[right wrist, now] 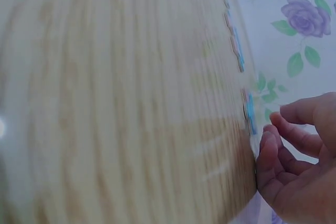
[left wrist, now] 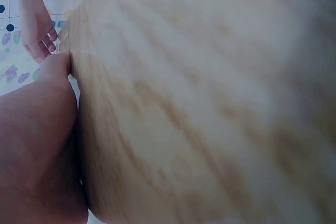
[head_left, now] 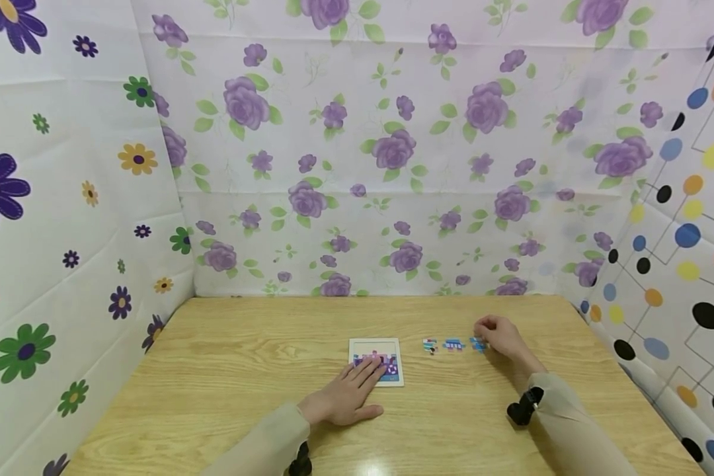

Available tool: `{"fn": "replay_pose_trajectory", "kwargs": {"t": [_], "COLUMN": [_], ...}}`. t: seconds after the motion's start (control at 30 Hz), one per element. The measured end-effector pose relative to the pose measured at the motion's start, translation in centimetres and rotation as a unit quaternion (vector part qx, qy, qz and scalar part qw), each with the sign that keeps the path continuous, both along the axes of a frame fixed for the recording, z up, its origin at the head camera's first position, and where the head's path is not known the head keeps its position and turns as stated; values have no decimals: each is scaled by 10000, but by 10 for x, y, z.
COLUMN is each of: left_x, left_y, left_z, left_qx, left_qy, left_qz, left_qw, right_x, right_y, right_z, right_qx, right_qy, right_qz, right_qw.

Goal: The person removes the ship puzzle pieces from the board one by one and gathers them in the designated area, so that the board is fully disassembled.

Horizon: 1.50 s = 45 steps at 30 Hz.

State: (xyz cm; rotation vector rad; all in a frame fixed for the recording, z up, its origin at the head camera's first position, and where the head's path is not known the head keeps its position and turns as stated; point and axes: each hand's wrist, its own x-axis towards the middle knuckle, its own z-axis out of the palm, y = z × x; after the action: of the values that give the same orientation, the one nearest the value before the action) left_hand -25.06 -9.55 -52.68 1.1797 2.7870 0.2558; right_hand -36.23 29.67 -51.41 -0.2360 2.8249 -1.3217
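A small jigsaw puzzle in a white frame tray (head_left: 401, 363) lies on the table, its lower part filled with purple, pink and blue pieces. Across it rests my left hand (head_left: 352, 390), fingers straight over the filled part and thumb out to the side, hiding some of the picture. To the right, three loose puzzle pieces form a row: a striped piece (head_left: 430, 345), a blue and purple piece (head_left: 454, 344) and a blue piece (head_left: 477, 344). Beside that last one is my right hand (head_left: 500, 336), fingers loosely bent. In the right wrist view, the blue piece (right wrist: 249, 111) lies flat near the fingertips.
The wooden table (head_left: 244, 344) has flowered cloth (head_left: 357, 165) behind it and patterned cloth walls on both sides. Each forearm carries a black wrist camera, such as the right wrist camera (head_left: 525, 406).
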Motion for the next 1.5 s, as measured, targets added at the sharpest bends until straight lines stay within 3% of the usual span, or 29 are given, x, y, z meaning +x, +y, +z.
{"fn": "replay_pose_trajectory", "kwargs": {"t": [0.17,0.33,0.6,1.03,1.5], "left_x": [3,3,-1,-1,-2], "left_y": [1,2,1,0,0], "left_z": [10,11,-1,0,-1], "left_qx": [-53,-130,-31,-47,-102], "left_qy": [-193,-191,-76,-96,-91], "left_qz": [12,52,12,50,84], "left_qw": [9998,9997,10000,9999,9999], "right_x": [0,-2,-2,-1,-1], "right_y": [-9,-21,-40,-69,-93], "right_z": [3,5,5,7,10], "right_qx": [159,130,-225,-648,-1097], "right_qy": [367,655,692,617,516], "right_qz": [-107,-158,45,682,1080], "right_qw": [9991,9976,9973,9937,9867]}}
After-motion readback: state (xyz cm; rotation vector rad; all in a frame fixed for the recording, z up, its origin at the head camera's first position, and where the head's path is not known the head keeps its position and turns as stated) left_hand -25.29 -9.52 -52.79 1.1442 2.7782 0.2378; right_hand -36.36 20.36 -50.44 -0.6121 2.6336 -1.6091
